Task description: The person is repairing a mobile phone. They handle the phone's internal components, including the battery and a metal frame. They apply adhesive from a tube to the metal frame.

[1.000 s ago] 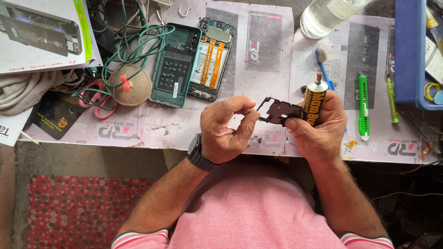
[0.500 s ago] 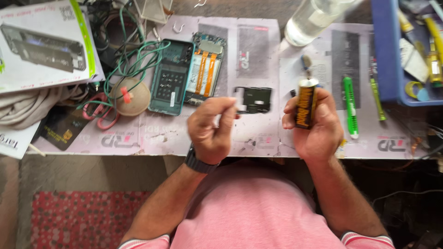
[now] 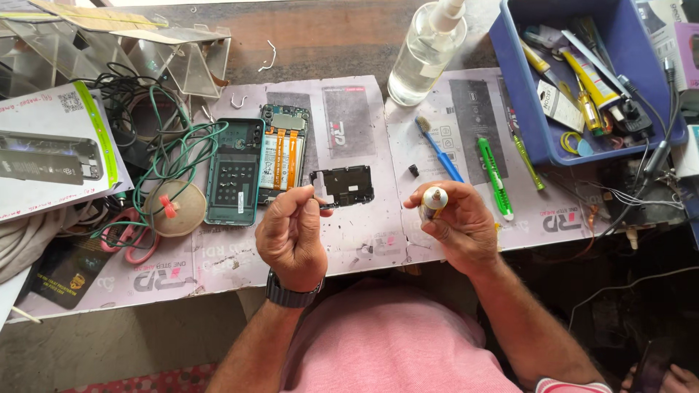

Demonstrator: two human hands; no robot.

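Two hands up over the mat [image 3: 218,273], both busy. My left hand [image 3: 291,236] has fingers curled together, tips pinching the near-left edge of the black inner frame plate [image 3: 344,186]; plate lies flat on the mat just past the fingertips. My right hand [image 3: 455,222] is wrapped shut around the glue tube [image 3: 432,201], nozzle end pointing up at the camera.

Change vs a second ago: plate was lifted between both hands, touching the tube; now it's down and the tube has come off it, well to the right of the left grip. I read that as gluing paused or finished on that edge.

Left of the pinch: opened phone body [image 3: 284,156] and teal back cover [image 3: 233,171]. Right of the tube grip: blue brush [image 3: 439,151], green cutter [image 3: 494,177].
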